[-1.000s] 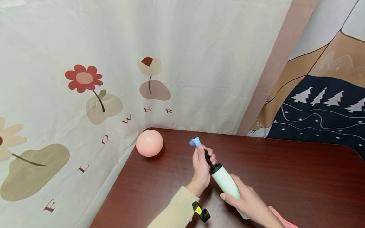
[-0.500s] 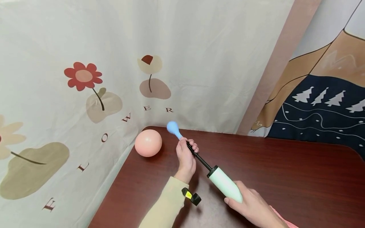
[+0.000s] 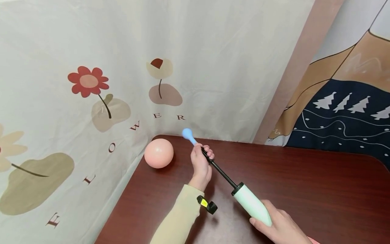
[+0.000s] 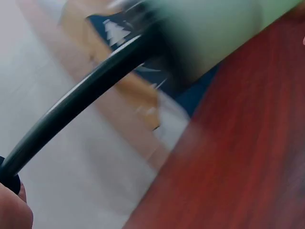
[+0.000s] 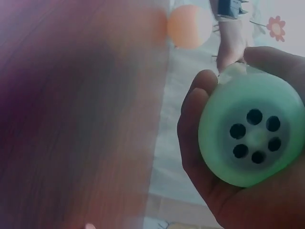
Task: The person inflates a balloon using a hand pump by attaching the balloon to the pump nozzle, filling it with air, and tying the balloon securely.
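A mint-green balloon pump (image 3: 251, 203) slants above the table, its black rod (image 3: 224, 173) drawn out of the body. My left hand (image 3: 201, 161) grips the pump's black front end and the neck of a small, partly filled blue balloon (image 3: 187, 133) at its tip. The nozzle is hidden under those fingers. My right hand (image 3: 281, 222) is wrapped round the rear of the pump body; in the right wrist view its round end cap (image 5: 255, 136) shows several dark holes. The left wrist view has the rod (image 4: 76, 102) running into the blurred body.
A blown-up pink balloon (image 3: 159, 153) rests at the table's back left corner. The dark red wooden table (image 3: 320, 183) reaches to the right. Printed curtains (image 3: 225, 67) hang behind it and along its left side. A black camera (image 3: 210, 206) juts from the left cuff.
The rod has come out of the body as my hands moved apart, the left up and leftward, the right down and rightward. The blue balloon has gone from limp to rounded.
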The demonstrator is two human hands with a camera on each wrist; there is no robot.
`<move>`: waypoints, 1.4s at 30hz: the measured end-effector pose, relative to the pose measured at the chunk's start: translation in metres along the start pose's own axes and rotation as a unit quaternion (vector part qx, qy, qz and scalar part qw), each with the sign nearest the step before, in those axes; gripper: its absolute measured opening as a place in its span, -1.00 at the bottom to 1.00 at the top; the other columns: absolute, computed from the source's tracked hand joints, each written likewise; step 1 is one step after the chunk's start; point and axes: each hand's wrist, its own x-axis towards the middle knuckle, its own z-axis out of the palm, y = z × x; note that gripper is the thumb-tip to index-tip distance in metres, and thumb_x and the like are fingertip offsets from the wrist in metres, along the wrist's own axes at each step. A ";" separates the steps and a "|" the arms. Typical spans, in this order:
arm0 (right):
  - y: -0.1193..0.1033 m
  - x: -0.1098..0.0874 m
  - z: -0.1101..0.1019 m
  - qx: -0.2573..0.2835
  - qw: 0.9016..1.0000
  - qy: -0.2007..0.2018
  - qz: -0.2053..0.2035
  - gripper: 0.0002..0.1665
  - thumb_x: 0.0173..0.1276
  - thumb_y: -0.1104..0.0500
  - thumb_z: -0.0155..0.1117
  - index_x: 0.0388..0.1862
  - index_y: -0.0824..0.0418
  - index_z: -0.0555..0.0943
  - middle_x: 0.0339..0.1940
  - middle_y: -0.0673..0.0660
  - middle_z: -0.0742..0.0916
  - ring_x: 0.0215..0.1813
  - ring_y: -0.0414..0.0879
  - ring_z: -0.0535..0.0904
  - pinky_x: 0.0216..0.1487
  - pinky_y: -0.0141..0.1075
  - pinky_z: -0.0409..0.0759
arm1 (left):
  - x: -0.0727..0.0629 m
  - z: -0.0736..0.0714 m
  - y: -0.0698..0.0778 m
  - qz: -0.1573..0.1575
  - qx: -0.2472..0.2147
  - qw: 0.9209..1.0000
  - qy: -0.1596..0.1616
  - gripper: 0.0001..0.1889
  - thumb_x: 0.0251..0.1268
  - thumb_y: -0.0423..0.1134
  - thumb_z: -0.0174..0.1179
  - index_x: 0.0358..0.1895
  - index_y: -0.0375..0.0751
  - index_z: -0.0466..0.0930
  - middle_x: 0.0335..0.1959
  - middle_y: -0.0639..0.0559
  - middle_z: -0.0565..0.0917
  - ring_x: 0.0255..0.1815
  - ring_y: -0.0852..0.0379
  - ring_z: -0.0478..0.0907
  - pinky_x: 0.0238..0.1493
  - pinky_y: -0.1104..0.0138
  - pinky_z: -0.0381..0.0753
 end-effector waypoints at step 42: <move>-0.017 0.001 0.018 0.020 0.999 0.024 -0.042 -0.29 0.35 -0.24 0.43 0.30 0.10 0.51 -0.08 -0.07 0.68 -0.22 -0.25 0.55 -0.25 -0.30 0.54 | 0.007 -0.010 0.014 0.026 0.010 0.998 -0.048 -0.75 0.74 -0.25 -0.28 -0.27 -0.09 0.27 -0.55 0.07 0.38 -0.74 0.30 0.29 -0.63 0.49 0.31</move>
